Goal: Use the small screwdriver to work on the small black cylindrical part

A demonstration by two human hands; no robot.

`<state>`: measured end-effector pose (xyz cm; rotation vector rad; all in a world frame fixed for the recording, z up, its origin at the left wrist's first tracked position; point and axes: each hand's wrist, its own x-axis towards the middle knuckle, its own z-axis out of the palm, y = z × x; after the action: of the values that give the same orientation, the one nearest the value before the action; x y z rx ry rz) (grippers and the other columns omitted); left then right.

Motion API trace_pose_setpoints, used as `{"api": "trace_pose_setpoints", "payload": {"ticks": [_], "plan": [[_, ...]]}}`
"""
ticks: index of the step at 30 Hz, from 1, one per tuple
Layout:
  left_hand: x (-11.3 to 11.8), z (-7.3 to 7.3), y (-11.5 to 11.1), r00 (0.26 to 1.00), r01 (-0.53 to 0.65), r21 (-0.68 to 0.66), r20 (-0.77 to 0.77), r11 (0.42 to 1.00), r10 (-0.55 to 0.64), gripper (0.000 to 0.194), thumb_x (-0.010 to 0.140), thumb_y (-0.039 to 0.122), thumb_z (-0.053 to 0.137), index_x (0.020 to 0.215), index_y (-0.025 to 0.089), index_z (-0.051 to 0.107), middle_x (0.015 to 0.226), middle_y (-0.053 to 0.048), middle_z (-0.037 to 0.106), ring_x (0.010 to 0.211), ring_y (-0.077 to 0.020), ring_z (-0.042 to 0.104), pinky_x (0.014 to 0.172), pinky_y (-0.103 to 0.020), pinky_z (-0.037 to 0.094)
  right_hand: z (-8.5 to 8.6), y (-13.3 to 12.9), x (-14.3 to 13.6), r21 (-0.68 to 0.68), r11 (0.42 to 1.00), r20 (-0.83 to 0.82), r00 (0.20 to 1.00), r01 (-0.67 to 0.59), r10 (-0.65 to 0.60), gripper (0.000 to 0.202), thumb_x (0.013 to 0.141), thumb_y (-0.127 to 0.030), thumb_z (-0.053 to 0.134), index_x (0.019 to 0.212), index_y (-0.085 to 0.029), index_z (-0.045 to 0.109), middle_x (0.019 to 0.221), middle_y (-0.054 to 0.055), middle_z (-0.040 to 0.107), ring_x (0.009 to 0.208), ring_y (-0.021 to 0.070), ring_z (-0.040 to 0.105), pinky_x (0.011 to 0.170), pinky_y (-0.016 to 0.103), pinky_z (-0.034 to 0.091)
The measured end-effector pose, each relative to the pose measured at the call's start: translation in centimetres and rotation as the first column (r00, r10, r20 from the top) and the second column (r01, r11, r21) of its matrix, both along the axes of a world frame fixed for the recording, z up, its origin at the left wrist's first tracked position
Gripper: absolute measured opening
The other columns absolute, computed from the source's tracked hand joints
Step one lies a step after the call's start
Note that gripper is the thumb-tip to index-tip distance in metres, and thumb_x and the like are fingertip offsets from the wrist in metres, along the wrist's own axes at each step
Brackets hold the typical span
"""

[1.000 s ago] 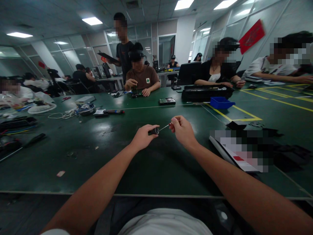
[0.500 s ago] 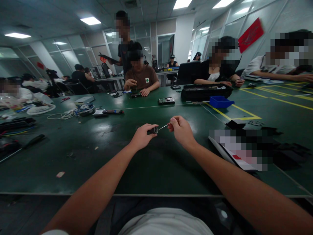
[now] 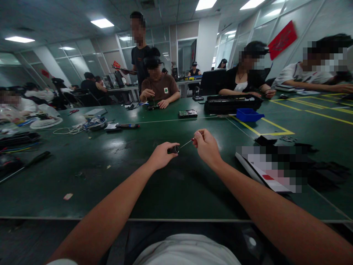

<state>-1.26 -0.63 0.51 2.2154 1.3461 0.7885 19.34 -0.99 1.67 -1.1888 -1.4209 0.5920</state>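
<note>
My left hand [image 3: 163,155] grips a small black cylindrical part [image 3: 174,149] between thumb and fingers, its round end turned to the right. Pinched in my right hand [image 3: 205,144] is a thin screwdriver [image 3: 186,143] with a reddish handle mostly hidden by the fingers. Its metal shaft slants down to the left, and the tip is at the round end of the black part. Whether the tip touches or enters it is too small to tell. Both hands are above the green table [image 3: 176,191].
A circuit-board device [image 3: 188,113] lies ahead, with a long black casing [image 3: 233,104] and a blue bin [image 3: 249,115] to its right. Papers [image 3: 264,173] lie at right. Cables [image 3: 95,123], a black tool [image 3: 128,126] and a long screwdriver [image 3: 38,158] are left. People sit across.
The black part has shifted slightly right and down with my left hand. My right hand has moved slightly up and right, and more of the shaft shows.
</note>
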Motion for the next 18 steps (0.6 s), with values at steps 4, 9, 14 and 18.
{"api": "trace_pose_setpoints", "payload": {"ticks": [4,9,14,18], "plan": [[0.05,0.06,-0.12,1.000,-0.003,-0.016,-0.015,1.000,0.003,0.046,0.083,0.019,0.072,0.128,0.024,0.068,0.120,-0.007,0.069,0.110,-0.0234,0.063,0.101,-0.040,0.046,0.34,-0.36,0.14,0.058,0.998,0.008,1.000,0.009,-0.009,0.021,0.098,-0.041,0.044,0.089,-0.025,0.055,0.075,0.001,0.063,0.072,0.0197,0.060,0.069,0.035,0.044],[0.04,-0.04,-0.08,1.000,0.009,-0.001,-0.022,1.000,-0.009,0.046,0.083,0.020,0.071,0.128,0.025,0.068,0.120,-0.007,0.070,0.111,-0.0237,0.063,0.102,-0.040,0.046,0.53,-0.59,-0.08,0.050,0.998,0.074,0.997,-0.033,0.030,0.021,0.098,-0.040,0.043,0.087,-0.025,0.054,0.073,0.001,0.064,0.070,0.0204,0.060,0.069,0.035,0.042],[-0.07,-0.14,0.05,0.999,0.002,-0.028,-0.045,1.000,-0.004,0.046,0.083,0.022,0.071,0.129,0.025,0.068,0.124,-0.008,0.069,0.113,-0.0248,0.063,0.103,-0.041,0.046,0.91,-0.64,0.09,0.040,0.999,0.126,0.992,0.027,-0.032,0.019,0.097,-0.037,0.043,0.087,-0.025,0.054,0.076,0.003,0.065,0.073,0.0217,0.061,0.069,0.035,0.040],[-0.30,-0.20,0.34,0.999,-0.019,-0.018,-0.048,1.000,0.018,0.045,0.083,0.022,0.071,0.128,0.025,0.068,0.126,-0.008,0.069,0.115,-0.0260,0.063,0.104,-0.043,0.045,1.01,-0.63,0.29,0.056,0.997,0.105,0.993,0.053,-0.058,0.019,0.097,-0.037,0.043,0.087,-0.025,0.054,0.076,0.003,0.065,0.073,0.0217,0.061,0.070,0.035,0.039]]}}
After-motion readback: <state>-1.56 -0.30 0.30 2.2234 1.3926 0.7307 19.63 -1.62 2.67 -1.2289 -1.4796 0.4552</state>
